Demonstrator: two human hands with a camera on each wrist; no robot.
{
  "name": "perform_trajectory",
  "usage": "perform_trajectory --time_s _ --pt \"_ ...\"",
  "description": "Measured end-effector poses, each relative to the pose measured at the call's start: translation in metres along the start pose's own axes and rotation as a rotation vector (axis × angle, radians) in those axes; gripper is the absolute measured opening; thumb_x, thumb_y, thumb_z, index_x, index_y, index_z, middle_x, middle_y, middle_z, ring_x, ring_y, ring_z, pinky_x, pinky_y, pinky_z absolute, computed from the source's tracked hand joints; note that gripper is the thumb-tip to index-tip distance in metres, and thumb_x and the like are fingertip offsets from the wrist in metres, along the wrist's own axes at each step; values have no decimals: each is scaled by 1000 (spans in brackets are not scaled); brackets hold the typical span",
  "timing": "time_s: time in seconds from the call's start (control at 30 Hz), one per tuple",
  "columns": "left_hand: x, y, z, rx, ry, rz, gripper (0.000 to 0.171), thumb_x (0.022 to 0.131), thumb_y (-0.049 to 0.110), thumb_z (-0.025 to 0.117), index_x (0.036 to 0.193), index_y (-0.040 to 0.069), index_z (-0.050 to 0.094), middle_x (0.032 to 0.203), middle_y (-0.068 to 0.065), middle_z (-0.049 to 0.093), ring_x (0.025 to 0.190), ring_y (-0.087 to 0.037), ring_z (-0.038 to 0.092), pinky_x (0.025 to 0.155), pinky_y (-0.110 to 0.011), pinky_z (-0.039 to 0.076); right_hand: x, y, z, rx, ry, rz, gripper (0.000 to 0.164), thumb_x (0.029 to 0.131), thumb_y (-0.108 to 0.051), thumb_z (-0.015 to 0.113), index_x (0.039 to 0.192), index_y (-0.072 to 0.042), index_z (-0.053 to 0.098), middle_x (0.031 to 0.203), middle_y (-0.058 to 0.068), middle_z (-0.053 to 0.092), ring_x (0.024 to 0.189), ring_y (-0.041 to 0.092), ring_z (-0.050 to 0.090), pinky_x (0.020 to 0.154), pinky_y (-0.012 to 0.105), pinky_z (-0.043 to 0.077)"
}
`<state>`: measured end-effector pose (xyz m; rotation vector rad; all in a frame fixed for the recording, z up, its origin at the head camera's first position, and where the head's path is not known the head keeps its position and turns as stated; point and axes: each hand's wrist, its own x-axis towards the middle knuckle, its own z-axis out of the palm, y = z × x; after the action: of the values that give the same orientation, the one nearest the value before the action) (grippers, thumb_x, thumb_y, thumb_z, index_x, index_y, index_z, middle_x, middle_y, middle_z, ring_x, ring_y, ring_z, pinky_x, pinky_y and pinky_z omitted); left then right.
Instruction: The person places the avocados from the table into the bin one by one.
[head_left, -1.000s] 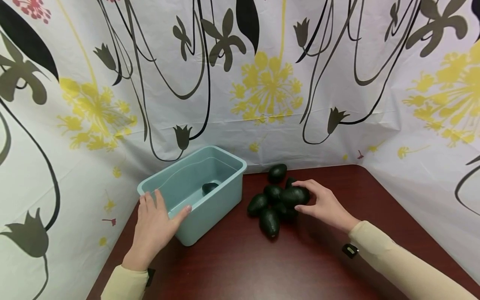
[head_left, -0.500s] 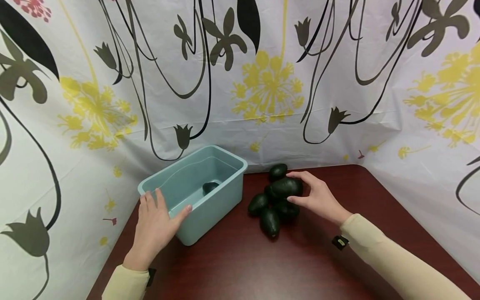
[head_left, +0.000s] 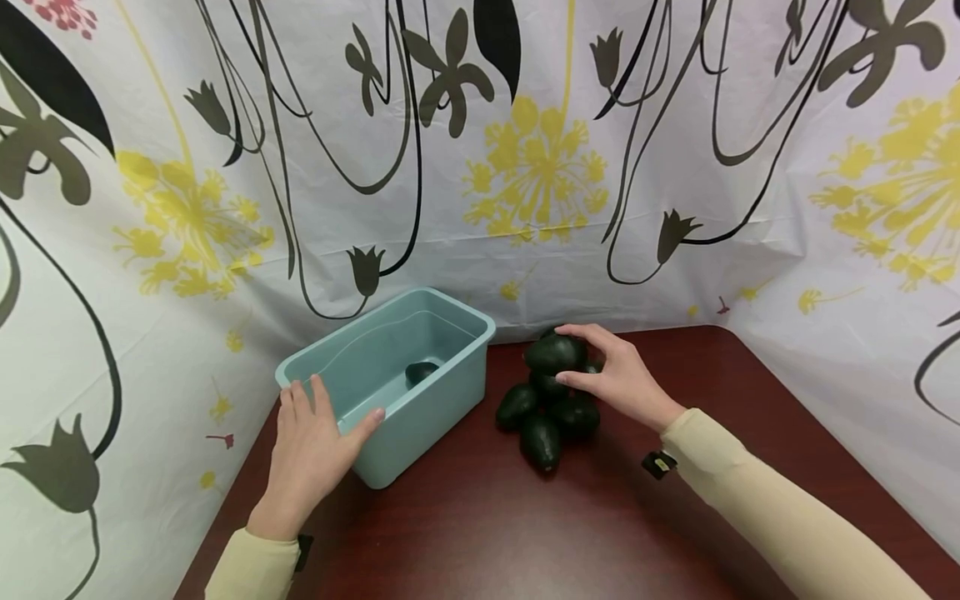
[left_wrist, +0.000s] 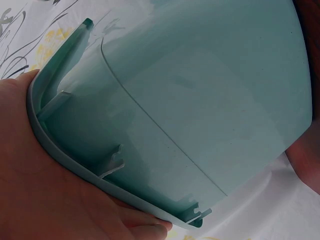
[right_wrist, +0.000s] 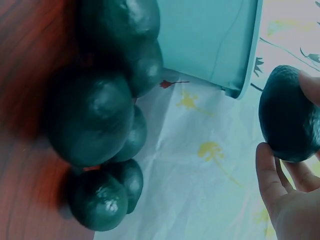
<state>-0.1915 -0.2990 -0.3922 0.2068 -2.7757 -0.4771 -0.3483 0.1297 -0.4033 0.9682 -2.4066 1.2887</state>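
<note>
My right hand (head_left: 626,379) pinches a dark green avocado (head_left: 552,356) between thumb and fingers. In the right wrist view this held avocado (right_wrist: 287,115) is raised clear of the pile. Beneath and around it in the head view, several more avocados (head_left: 540,442) lie bunched on the table, one partly hidden behind the held one. To the left stands a pale blue-green plastic bin (head_left: 431,425) with a single avocado (head_left: 420,373) inside. Spread over the bin's near-left corner, my left hand (head_left: 303,458) rests on the rim, fingers extended; the left wrist view shows the palm along the rim (left_wrist: 75,167).
The dark red-brown wooden table (head_left: 480,533) ends at a white cloth (head_left: 540,283) printed with flowers, which hangs behind and along both sides. The bin stands close to the back and left of the table. Each wrist carries a small black device (head_left: 660,464).
My right hand has lifted the avocado off the pile and moved it left and away from me, toward the bin. The left hand and the bin have stayed put.
</note>
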Motion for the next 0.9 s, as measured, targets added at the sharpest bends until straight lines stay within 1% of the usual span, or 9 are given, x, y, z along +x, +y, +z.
perform_trajectory --time_s 0.1,0.23,0.3,0.4,0.47,0.53,0.63,0.83,0.9 --pt "0 0 0 0 6 0 125 86 84 44 155 -14 9 156 -43 5 145 -58 4 109 -71 19 5 -2 2 40 -1 -20 64 84 -41 82 141 -40 54 134 -16 56 112 6 58 92 41 51" --pt "1 0 1 5 8 0 125 86 84 43 155 -14 8 156 -43 6 144 -58 5 109 -71 20 11 -6 5 47 -9 -28 64 86 -43 80 143 -42 52 136 -17 54 117 5 55 95 37 50" --pt "1 0 1 9 8 -2 125 85 85 43 155 -13 7 156 -43 6 145 -58 5 109 -70 20 14 -8 6 43 -13 -31 64 86 -44 78 144 -43 50 137 -17 53 116 5 55 93 35 51" --pt "1 0 0 11 5 -2 125 86 85 42 155 -14 7 156 -43 5 144 -58 4 109 -71 20 19 -11 8 36 -9 -30 64 87 -46 77 144 -44 49 139 -18 52 108 7 59 86 33 53" --pt "0 0 0 11 4 -2 125 86 85 42 155 -14 7 156 -43 5 144 -58 4 109 -71 20 23 -14 9 42 -5 -34 64 87 -46 77 145 -44 49 139 -18 52 107 8 60 84 32 53" --pt "0 0 0 11 1 -3 126 86 85 42 155 -14 7 156 -43 5 144 -58 4 109 -70 19 27 -17 10 50 2 -36 63 87 -47 77 145 -44 50 140 -18 51 110 7 59 86 32 54" --pt "0 0 -1 11 -3 -6 126 85 85 42 155 -14 6 156 -43 5 145 -58 3 110 -70 19 32 -21 12 70 1 -42 63 87 -46 77 144 -44 50 139 -17 52 121 6 55 93 35 52" --pt "0 1 0 11 -1 -4 126 86 85 42 155 -14 7 155 -43 5 144 -59 4 109 -70 18 42 -26 17 81 -13 -54 63 87 -44 78 144 -44 50 134 -16 54 115 7 57 95 33 51" --pt "0 1 0 11 -1 -4 125 86 85 42 155 -14 8 155 -43 6 144 -59 4 109 -70 19 46 -28 19 91 -17 -55 62 87 -44 78 143 -43 51 133 -16 54 115 7 57 96 34 51"
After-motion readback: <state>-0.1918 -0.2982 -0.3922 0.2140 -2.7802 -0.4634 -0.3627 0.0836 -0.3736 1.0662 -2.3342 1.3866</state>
